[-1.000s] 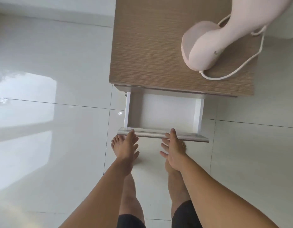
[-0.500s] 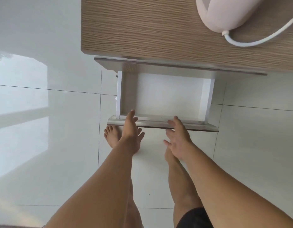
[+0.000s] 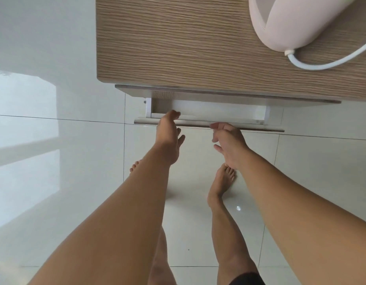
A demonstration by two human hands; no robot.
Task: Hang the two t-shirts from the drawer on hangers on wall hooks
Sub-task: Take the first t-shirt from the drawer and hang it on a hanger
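Note:
A white drawer (image 3: 219,111) sticks out a short way from under a wood-grain cabinet top (image 3: 178,42); the strip of its inside that shows is bare white. My left hand (image 3: 168,132) rests against the drawer's front panel near its left end, thumb over the top edge, fingers spread. My right hand (image 3: 229,140) is at the panel's middle, fingertips touching its front edge, fingers apart. Neither hand holds anything. No t-shirts, hangers or wall hooks are in view.
A pale pink rounded appliance (image 3: 301,23) with a white cable (image 3: 325,64) stands on the cabinet top at the right. Glossy white floor tiles (image 3: 54,161) surround the cabinet. My bare feet stand just in front of the drawer.
The drawer has slid inward; far less of its inside shows than before. Both hands moved forward with its front panel, and the camera came closer to the cabinet.

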